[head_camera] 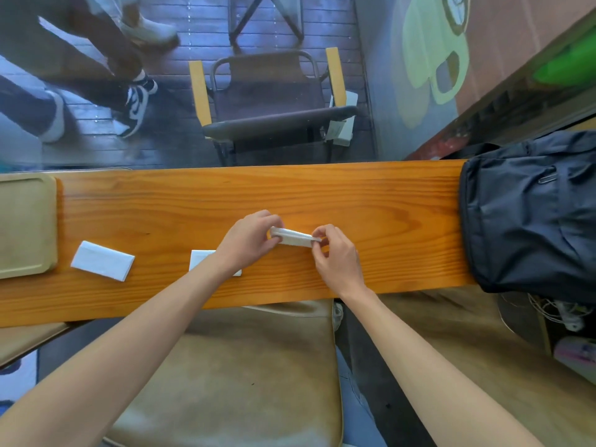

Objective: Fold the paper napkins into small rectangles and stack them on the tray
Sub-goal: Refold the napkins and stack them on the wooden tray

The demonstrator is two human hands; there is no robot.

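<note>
Well out over the middle of the wooden table (354, 195), both bare forearms reach forward from the near edge and converge on one folded napkin (295, 237). This held napkin is a narrow white strip, lifted a little off the wood and tilted slightly, its left end higher in the frame than its right. The left hand (250, 241) comes in from the near left, wrist angled to the right, with thumb and fingers pinched around the strip's left end. The right hand (335, 256) comes in from the near right, knuckles up, thumb and forefinger nipping the strip's right end (the other fingers curl loosely underneath, partly hidden).

Just near and left of the left hand, a second napkin (201, 259) lies flat on the table, its right part covered by the left wrist. Farther left, a third napkin (103, 260), folded to a flat white rectangle, rests on the wood just beside the tray (27, 221), not touching it as far as can be seen. The tray, pale tan with a raised rounded rim, sits at the table's far-left end and is cut by the frame edge.

At the right end of the table a dark backpack (529, 214) overhangs the near edge. Beyond the table's far side stands a chair (274, 101).
</note>
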